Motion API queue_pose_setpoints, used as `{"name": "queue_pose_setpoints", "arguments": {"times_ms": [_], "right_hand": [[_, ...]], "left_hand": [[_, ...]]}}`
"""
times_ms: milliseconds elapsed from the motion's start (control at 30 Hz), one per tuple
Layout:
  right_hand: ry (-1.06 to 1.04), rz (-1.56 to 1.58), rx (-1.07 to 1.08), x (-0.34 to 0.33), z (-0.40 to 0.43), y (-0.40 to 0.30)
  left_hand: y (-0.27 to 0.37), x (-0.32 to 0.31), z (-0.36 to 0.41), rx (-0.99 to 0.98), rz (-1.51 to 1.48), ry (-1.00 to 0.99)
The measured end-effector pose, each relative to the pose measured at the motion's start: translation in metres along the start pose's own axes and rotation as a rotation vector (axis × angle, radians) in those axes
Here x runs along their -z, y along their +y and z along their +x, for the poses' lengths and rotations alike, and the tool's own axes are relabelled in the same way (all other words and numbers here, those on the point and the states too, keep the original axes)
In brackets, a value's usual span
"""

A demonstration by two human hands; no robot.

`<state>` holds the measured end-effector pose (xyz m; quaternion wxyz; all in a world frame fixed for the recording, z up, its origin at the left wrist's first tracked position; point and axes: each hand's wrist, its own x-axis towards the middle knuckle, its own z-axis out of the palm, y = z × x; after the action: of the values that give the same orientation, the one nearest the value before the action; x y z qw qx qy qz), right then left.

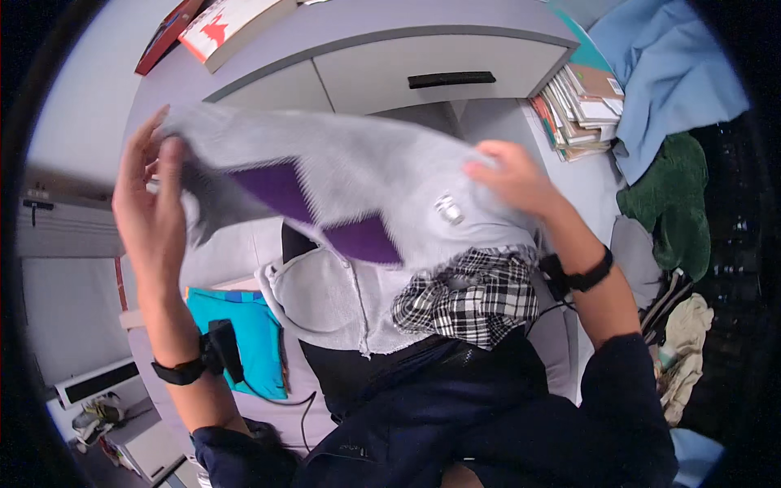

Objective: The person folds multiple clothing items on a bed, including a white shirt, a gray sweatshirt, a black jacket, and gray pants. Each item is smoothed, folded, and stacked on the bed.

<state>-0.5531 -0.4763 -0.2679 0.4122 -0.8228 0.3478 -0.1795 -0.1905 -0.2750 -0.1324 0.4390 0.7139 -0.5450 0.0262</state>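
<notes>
A light grey knit garment (366, 146) with dark purple diamond patches is stretched between my two hands, over my lap. My left hand (152, 195) has its left end between thumb and fingers. At the other end, my right hand (512, 177) grips the upper edge near a small white patch that is too blurred to make out. Below, more grey knit fabric (317, 299) with a seam down it lies across my thighs. Black-and-white checked cloth (476, 299) is bunched beside it on the right; whether it is sewn to the grey garment, I cannot tell.
Folded turquoise cloth (235, 341) lies on the seat to my left. A desk with a drawer (378, 67) stands ahead, books (232, 30) on top. A stack of papers and books (579, 110) sits at the right, near blue cloth (671, 79) and green cloth (671, 201).
</notes>
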Motion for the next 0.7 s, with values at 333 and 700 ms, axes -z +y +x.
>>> {"name": "queue_pose_setpoints", "arguments": {"times_ms": [333,700], "right_hand": [[0.001,0.122,-0.473,0.037,-0.100,0.068],[-0.011,0.625,-0.357,0.089,-0.053,0.019]], "left_hand": [[0.015,-0.062,-0.180,-0.225,0.248,-0.947],[-0.076,-0.046,-0.094,0.297,-0.022,-0.184]]}}
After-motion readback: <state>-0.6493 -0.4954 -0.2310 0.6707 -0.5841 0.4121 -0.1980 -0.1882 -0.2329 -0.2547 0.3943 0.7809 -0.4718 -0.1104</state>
